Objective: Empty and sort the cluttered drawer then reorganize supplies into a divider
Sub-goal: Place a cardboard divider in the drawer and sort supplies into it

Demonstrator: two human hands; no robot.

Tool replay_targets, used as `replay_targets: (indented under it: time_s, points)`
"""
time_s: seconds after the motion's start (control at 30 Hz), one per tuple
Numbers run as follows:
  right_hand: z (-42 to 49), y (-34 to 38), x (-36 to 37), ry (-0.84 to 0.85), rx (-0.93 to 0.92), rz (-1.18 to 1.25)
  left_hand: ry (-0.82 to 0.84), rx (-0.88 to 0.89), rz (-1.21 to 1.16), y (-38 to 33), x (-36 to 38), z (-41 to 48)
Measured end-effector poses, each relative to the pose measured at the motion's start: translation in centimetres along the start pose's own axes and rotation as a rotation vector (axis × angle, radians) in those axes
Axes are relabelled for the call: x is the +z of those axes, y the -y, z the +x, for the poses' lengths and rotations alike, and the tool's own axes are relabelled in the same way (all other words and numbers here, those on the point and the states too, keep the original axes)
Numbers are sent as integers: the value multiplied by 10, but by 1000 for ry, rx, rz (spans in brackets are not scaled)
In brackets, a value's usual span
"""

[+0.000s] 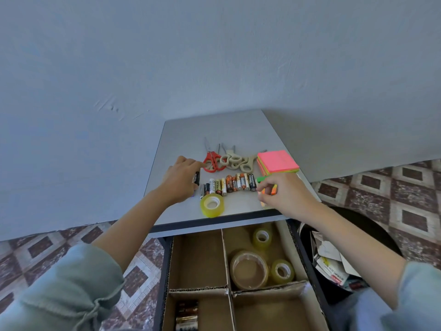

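Note:
On the grey table a row of batteries lies in front of red scissors and beige scissors. My left hand grips a black battery at the row's left end. My right hand pinches small green and orange items at the row's right end. A yellow tape roll lies near the table's front edge. Below, the open drawer holds a cardboard divider; its back right cell contains three tape rolls, its front left cell several batteries.
A stack of pink, orange and green sticky notes sits at the table's right. A dark bin with crumpled paper and packaging stands right of the drawer. Patterned floor tiles show on both sides; a blue wall lies behind.

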State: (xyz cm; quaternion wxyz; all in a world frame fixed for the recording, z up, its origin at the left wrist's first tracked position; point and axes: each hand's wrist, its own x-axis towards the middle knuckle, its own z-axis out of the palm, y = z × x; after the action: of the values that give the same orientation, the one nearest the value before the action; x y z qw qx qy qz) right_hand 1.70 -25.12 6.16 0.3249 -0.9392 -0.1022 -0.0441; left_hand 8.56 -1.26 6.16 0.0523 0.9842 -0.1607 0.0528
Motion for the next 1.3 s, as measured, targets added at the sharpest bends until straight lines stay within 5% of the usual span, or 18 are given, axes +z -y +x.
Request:
replay_targets:
  time_s: [0.2, 0.43, 1.3]
  points:
    - [45, 17, 11, 121, -92, -292, -106, -12, -379, -12, -8, -51]
    - [85, 20, 27, 305, -103, -590, -32, -1, -568, -20, 15, -127]
    - [90, 12, 26, 242, -49, -323, 36, -53, -625, -6, 33, -158]
